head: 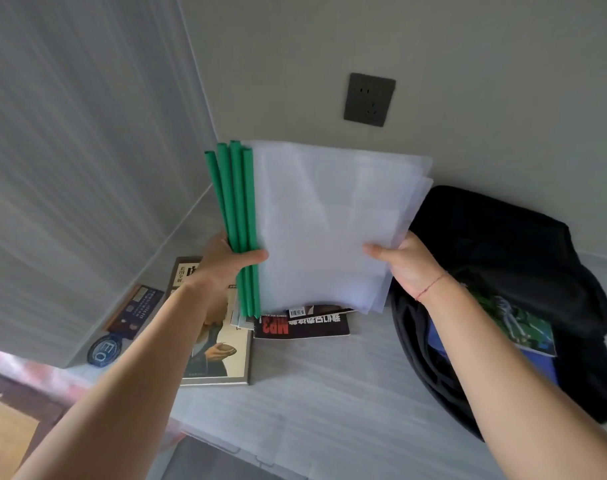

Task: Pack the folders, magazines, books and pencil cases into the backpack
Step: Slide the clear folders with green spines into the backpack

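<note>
I hold a stack of several clear folders (pixel 329 223) with green spine bars upright above the table. My left hand (pixel 226 263) grips the green spines at their lower part. My right hand (pixel 404 259) pinches the folders' right edge. The black backpack (pixel 523 244) lies open at the right, with a green-covered magazine (pixel 516 323) and something blue inside it. Under the folders lie a dark magazine (pixel 302 325) marked MP3 and a book (pixel 222 344) with a portrait cover.
A dark book (pixel 134 311) and a round blue badge (pixel 104 349) lie at the left by the wall. A dark wall socket (pixel 369 99) is above the table. The pale table (pixel 329 393) ends at a near edge, with floor below left.
</note>
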`<state>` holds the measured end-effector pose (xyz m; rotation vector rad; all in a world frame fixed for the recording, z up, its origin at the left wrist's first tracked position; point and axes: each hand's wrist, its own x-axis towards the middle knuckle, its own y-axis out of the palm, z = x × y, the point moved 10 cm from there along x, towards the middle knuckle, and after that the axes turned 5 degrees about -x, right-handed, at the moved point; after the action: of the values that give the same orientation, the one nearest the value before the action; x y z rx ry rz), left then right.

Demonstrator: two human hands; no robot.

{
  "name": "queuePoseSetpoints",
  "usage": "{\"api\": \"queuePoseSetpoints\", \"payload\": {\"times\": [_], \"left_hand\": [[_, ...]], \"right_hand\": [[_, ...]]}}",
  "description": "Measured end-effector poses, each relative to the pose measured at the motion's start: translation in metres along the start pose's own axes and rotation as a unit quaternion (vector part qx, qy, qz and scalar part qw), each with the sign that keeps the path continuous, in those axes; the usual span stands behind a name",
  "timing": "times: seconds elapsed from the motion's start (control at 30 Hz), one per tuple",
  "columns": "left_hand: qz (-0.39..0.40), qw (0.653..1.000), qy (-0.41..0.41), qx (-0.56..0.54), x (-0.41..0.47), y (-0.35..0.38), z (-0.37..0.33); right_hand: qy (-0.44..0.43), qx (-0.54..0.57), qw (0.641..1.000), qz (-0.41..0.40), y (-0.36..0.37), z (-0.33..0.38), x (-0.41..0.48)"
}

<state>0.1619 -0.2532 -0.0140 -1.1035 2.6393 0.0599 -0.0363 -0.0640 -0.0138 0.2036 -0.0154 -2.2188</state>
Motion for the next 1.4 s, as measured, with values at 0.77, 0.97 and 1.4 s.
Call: {"api": "queuePoseSetpoints", "payload": {"times": [0.77,0.97,1.4], "left_hand": [[-0.056,0.996,-0.026,0.068,-0.001,0.03,0.02],[0.057,0.998,-0.032,0.002,-0.022,0.108,-0.009],[0.224,0.96,-0.164,0.034,-0.108,0.315,0.094]], "right_hand": [[0.029,-0.107,0.985,-0.132,-0.024,-0.012,-0.027],[0.018,-0.123,0.975,-0.183,-0.099,0.023,-0.087],[0.24,-0.013,0.924,-0.297,-0.232,-0.086,-0.311]]}}
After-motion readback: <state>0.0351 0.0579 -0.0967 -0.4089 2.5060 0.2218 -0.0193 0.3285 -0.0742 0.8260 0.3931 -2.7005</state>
